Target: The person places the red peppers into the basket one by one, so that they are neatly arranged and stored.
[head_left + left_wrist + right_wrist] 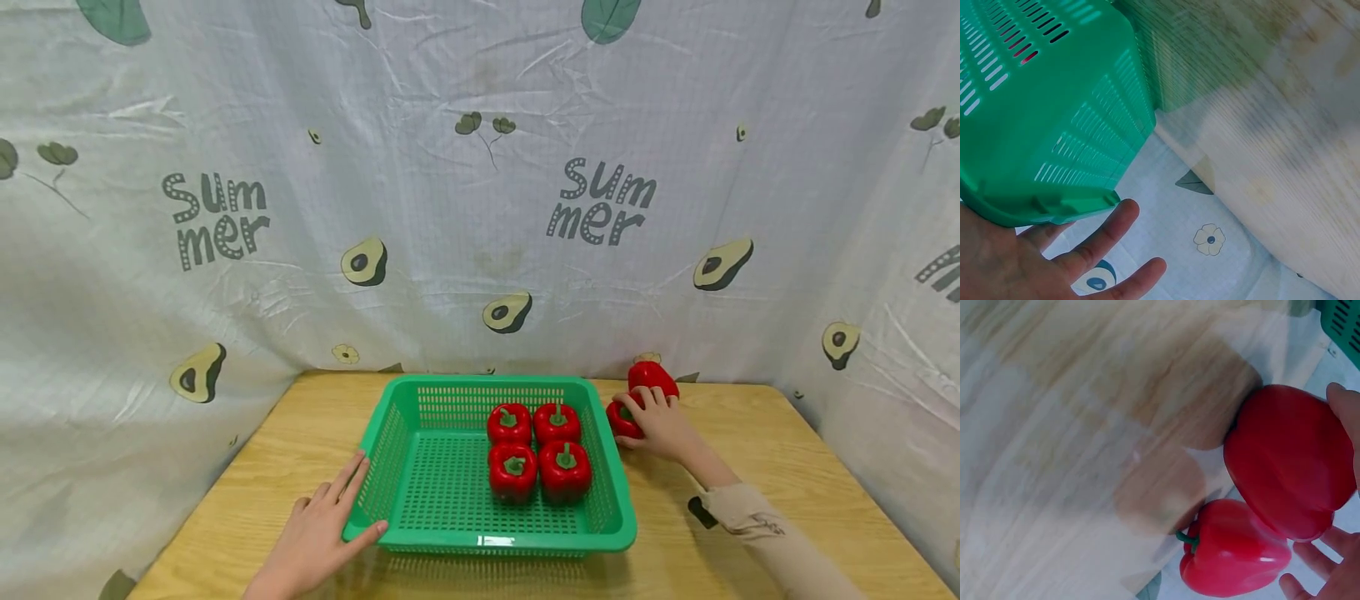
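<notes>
Right hand (663,427), right of centre in the frame, curled its fingers round one red bell pepper (622,419) beside the green basket (390,433); a second pepper (653,377) lay touching it. Left hand (318,533), lower left, pressed straight fingers on the basket's corner. Judgement: lift clear of the neighbour (it may roll) and keep the basket steadied.

Two glossy red peppers (651,377) touching on wooden table right of green basket (420,533).

Wooden table (787,467) with light grain, white backdrop cloth (450,208) printed with avocado halves, green leaves and the word "Summer", draped behind and along both sides, its creased folds meeting the table's far edge
</notes>
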The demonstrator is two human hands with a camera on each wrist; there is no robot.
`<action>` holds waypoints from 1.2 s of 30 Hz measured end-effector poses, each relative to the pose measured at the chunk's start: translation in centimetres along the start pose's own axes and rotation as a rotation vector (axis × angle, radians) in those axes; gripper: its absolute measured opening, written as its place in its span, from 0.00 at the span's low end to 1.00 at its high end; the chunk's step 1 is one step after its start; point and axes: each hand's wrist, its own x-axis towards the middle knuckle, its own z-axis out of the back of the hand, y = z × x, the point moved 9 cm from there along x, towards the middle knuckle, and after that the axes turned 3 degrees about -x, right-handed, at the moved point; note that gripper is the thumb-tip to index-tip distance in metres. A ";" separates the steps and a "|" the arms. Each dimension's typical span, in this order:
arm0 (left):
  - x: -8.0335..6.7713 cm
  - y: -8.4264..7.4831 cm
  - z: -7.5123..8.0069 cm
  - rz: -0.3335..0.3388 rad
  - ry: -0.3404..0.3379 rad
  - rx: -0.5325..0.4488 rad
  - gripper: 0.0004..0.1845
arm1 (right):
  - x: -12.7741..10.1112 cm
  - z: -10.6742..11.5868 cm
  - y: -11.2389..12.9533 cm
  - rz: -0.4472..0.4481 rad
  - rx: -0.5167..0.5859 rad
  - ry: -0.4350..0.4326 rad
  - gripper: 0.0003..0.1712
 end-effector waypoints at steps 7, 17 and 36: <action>0.0 0.2 -0.2 0.009 0.019 -0.005 0.43 | -0.1 -0.5 0.0 -0.050 0.018 0.046 0.38; 0.1 0.1 0.1 0.010 0.009 -0.007 0.42 | 0.0 0.1 0.2 -0.014 0.039 0.011 0.36; 0.0 0.0 0.0 0.003 0.016 -0.010 0.42 | -2.4 1.5 1.1 0.052 0.088 -0.095 0.37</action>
